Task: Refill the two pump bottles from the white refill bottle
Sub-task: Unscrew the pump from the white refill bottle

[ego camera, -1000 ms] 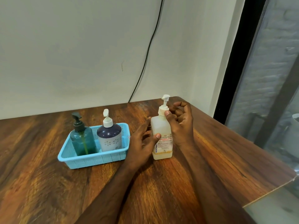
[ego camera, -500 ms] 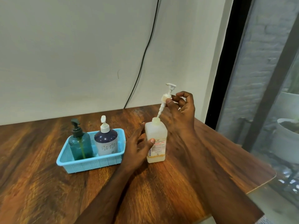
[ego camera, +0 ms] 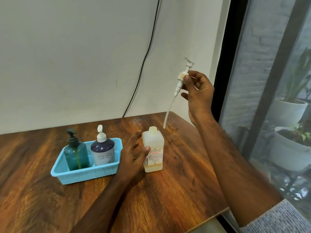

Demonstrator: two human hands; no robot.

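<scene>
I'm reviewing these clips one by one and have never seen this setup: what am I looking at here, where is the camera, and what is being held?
There is no machine here: a person works with bare hands, and the single camera sits on their head, looking forward and down. On the wooden table a blue basket holds a teal pump bottle and a dark pump bottle. Beside the basket stands the white refill bottle, its neck open. The left hand steadies that bottle. The right hand holds up its pump head, with the long dip tube hanging clear of the bottle.
</scene>
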